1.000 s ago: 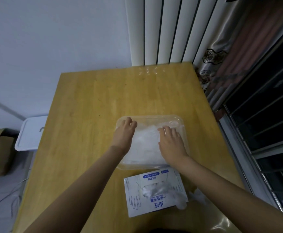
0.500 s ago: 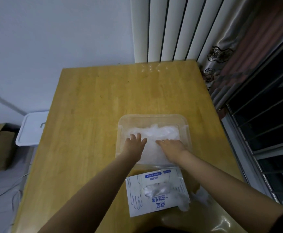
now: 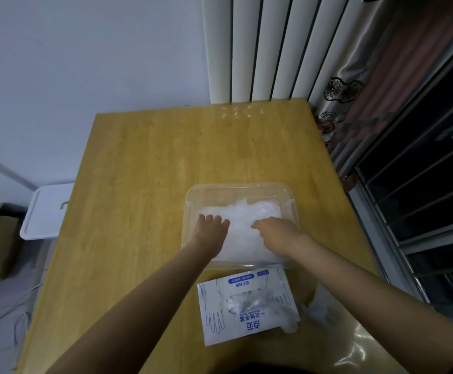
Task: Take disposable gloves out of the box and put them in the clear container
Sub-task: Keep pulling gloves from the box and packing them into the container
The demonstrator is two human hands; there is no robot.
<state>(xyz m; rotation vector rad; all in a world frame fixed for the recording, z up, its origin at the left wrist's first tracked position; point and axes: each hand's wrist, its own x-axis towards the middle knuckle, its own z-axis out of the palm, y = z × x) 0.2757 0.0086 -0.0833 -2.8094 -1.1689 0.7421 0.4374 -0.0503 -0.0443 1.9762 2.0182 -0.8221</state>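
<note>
The glove box [image 3: 247, 311] lies flat at the near edge of the worktop [image 3: 139, 184], with gloves bulging from its opening. Loose gloves [image 3: 317, 312] lie just to its right. Just beyond stands the clear container [image 3: 239, 188], holding the glove pile [image 3: 257, 211]. The left hand [image 3: 212, 233] presses on the pile, fingers straight and spread. The right hand [image 3: 278, 233] rests on the pile; whether its fingers pinch cannot be told.
</note>
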